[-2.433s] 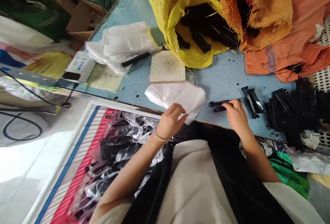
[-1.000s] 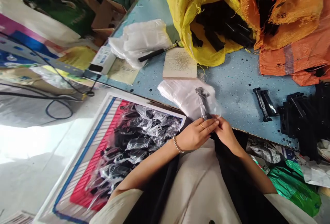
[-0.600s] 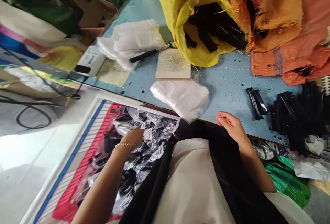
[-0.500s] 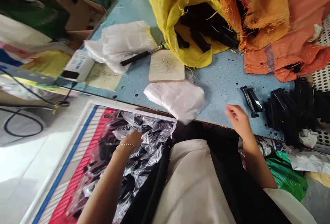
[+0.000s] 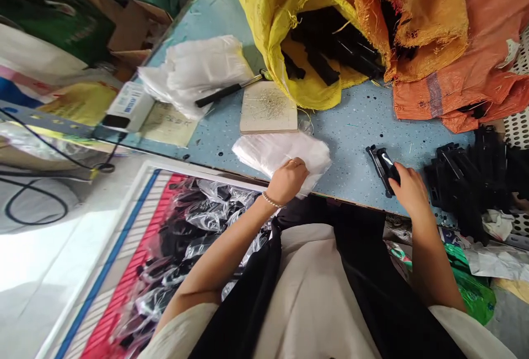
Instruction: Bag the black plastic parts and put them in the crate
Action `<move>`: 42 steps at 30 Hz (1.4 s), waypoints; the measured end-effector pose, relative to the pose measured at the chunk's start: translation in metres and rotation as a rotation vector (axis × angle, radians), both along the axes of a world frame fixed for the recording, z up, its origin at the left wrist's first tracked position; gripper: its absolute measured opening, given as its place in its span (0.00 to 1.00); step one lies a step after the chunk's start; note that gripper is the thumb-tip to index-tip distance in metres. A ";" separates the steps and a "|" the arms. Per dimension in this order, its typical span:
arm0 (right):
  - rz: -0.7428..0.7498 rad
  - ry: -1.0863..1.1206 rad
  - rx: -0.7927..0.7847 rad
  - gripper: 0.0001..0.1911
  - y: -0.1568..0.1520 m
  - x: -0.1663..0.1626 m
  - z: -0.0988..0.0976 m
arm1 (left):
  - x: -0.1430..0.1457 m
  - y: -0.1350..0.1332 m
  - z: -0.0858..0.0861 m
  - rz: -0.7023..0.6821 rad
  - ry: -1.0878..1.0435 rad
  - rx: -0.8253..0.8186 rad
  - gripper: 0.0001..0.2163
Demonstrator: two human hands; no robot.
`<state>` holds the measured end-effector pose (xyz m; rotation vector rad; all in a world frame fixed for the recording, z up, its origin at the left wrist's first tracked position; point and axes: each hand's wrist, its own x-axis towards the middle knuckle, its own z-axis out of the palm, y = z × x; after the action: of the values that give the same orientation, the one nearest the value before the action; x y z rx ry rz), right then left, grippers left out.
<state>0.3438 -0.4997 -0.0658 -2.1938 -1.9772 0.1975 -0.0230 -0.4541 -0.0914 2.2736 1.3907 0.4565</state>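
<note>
My left hand (image 5: 288, 181) rests with curled fingers on the near part of a stack of clear plastic bags (image 5: 264, 152), its fingertips closed on the film. How many bags it pinches cannot be seen. At the right, my right hand (image 5: 413, 191) has thumb and fingers closed around the near side of a pair of long black plastic parts (image 5: 378, 169), which lie side by side on the blue table (image 5: 343, 138). Below my left forearm, a red and white bin (image 5: 136, 232) holds many bagged black parts (image 5: 206, 218).
A yellow woven sack (image 5: 273, 39) full of black parts lies open at the back. A black-handled tool (image 5: 223, 94) lies by a wooden block (image 5: 268, 108) and more plastic bags (image 5: 206, 64). Loose black parts (image 5: 458, 182) are heaped at the right, below orange sacks (image 5: 450, 89).
My left hand has moved from the bin up and right onto the plastic bags. My right hand has moved right and closed on the black parts, which have shifted left.
</note>
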 end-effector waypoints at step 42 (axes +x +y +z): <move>0.050 0.929 -0.163 0.08 -0.045 -0.161 -0.001 | 0.024 -0.088 0.024 -0.414 -0.273 0.206 0.30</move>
<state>0.1832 -0.5446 -0.0671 -1.6272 -1.4838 1.1672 0.0014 -0.5419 -0.0673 2.4631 0.7439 0.7610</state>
